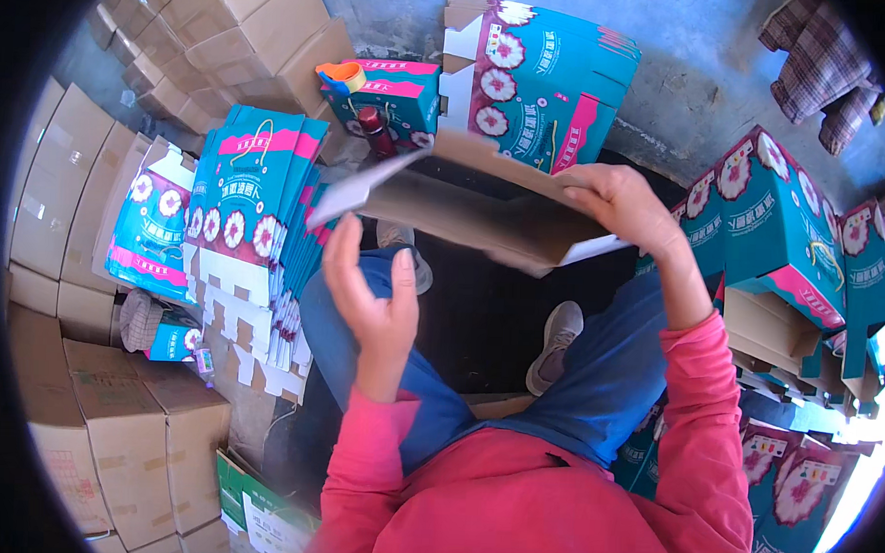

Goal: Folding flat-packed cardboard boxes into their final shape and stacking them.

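An opened-out cardboard box (454, 224), brown on the inside, hangs in front of me above my knees. Its end flaps stand out white at the left and right. My right hand (628, 205) grips the box's far right edge, thumb on the inner side. My left hand (372, 298) is open, fingers and thumb spread, just below the left flap (363, 188). Whether a fingertip touches that flap I cannot tell. The box's outer faces are mostly hidden, and the left flap is blurred.
Flat teal-and-pink printed cartons (236, 191) lean in a stack at left, with more (557, 81) at the back. Made-up boxes (776, 230) stand at right. Brown cartons (115, 431) line the left side. A tape roll (344, 76) and red cylinder (375, 128) are behind.
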`<state>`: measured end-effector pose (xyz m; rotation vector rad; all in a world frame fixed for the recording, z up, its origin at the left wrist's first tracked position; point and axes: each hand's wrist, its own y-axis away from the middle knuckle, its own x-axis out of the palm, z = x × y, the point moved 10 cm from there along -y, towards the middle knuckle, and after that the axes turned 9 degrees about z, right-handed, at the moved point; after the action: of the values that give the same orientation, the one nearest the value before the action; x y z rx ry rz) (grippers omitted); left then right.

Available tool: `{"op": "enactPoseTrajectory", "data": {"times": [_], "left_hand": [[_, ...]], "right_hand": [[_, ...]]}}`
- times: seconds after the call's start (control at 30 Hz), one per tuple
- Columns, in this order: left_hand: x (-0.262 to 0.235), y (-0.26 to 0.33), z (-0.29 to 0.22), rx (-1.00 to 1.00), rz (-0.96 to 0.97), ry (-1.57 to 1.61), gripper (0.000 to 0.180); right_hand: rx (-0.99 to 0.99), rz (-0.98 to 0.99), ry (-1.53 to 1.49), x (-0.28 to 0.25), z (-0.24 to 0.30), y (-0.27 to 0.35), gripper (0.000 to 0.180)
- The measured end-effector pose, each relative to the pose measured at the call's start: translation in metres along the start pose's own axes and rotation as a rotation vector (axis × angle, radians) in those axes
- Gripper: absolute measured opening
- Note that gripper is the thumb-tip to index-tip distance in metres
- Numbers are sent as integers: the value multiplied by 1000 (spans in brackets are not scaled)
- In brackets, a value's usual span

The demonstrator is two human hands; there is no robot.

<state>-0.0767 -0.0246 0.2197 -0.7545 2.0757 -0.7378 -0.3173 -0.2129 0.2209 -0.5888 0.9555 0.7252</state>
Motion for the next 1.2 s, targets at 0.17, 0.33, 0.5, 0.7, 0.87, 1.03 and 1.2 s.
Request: {"op": "enactPoseTrajectory", "data": {"times": [0.17, 0.33, 0.5, 0.7, 0.87, 1.03, 1.2], "left_hand": [[17, -26, -12, -21, 440, -248, 69], [132, 63, 8, -41, 1168, 353, 66], [170, 102, 1, -122, 1052, 228, 43], [176, 121, 9, -177, 926, 70, 36], [171, 126, 7, -179, 802, 100, 47], [162, 124, -5, -207, 992, 88, 59], [161, 135, -3, -148, 1075, 17, 65]], "right_hand": [[-213, 72, 217, -19, 42, -6, 12], [-418, 180, 245, 4, 74, -4, 8], [-313, 38, 334, 24, 26, -3, 26], [47, -175, 359, 35, -49, 31, 70], [241, 38, 585, 62, -103, 51, 69], [432, 7, 660, 48, -137, 57, 70], [671, 96, 604, 54, -153, 62, 85]]}}
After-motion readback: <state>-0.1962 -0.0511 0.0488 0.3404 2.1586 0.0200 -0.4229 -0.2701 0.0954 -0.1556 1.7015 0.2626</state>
